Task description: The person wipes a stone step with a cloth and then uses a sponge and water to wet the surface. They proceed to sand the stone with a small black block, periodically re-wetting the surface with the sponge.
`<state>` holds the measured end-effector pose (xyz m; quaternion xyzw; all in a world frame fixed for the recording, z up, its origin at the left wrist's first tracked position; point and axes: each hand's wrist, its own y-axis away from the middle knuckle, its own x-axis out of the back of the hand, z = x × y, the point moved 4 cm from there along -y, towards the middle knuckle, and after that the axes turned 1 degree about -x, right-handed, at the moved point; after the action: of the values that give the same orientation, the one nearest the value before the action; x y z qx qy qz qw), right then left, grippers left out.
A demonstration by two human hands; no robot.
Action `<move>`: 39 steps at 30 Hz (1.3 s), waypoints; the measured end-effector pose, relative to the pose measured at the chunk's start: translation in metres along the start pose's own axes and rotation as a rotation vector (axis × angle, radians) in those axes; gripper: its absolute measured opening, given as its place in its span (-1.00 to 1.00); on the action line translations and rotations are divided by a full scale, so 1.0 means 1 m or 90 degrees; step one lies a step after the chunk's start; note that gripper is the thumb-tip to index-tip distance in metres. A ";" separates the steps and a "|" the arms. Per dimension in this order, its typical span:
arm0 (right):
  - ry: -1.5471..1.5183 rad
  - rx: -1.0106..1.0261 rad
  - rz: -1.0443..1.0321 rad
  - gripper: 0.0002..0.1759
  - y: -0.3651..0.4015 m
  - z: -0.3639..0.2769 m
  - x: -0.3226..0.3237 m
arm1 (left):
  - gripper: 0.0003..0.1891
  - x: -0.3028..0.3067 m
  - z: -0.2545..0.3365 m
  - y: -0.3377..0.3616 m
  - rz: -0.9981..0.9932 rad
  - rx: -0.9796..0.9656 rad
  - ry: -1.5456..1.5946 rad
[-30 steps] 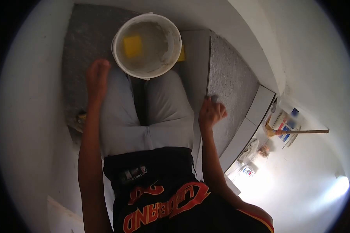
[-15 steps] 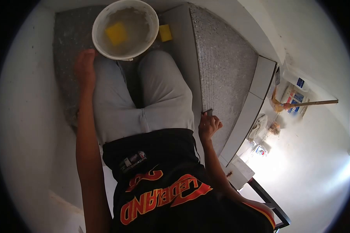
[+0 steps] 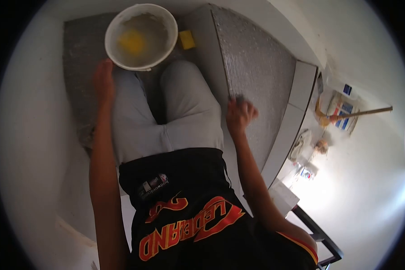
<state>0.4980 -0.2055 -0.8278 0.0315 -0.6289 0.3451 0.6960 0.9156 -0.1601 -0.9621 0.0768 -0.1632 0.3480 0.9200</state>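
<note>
Grey slab runs 11–5 o'clock; right hand, fisted on dark tool, sits at its 9 o'clock edge; left hand lies flat, empty.

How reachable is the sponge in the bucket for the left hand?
Probably yes: the left hand rests right beside the bucket, whose top is open, and nothing covers the sponge inside.

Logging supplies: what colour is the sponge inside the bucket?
Yellow; the sponge shows best in the head view.
</note>
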 end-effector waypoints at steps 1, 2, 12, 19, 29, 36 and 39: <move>-0.047 0.011 0.035 -0.90 -0.035 -0.007 -0.014 | -0.66 -0.004 0.000 0.001 0.020 -0.093 -0.032; -0.117 0.006 0.024 -0.96 -0.070 -0.013 -0.025 | -0.66 -0.004 0.006 0.001 0.005 -0.099 -0.030; -0.594 -0.393 0.060 -0.72 -0.192 -0.047 -0.023 | -0.66 0.007 0.008 -0.004 -0.010 0.037 0.086; -0.538 -0.067 -0.181 -0.83 -0.219 -0.206 -0.059 | -0.55 0.006 0.023 -0.004 -0.062 0.074 0.168; -0.483 0.041 -0.588 -0.69 -0.218 -0.248 -0.112 | -0.54 0.001 0.035 -0.003 -0.062 0.063 0.146; -0.520 0.132 -0.788 -0.62 -0.200 -0.259 -0.142 | -0.55 0.005 0.028 -0.004 -0.090 0.070 0.149; -0.487 0.166 -0.749 -0.61 -0.207 -0.257 -0.145 | -0.56 0.004 0.028 -0.006 -0.076 0.065 0.166</move>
<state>0.8297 -0.3037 -0.9300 0.5672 -0.6615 -0.0505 0.4879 0.9156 -0.1685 -0.9347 0.0871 -0.0199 0.3072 0.9474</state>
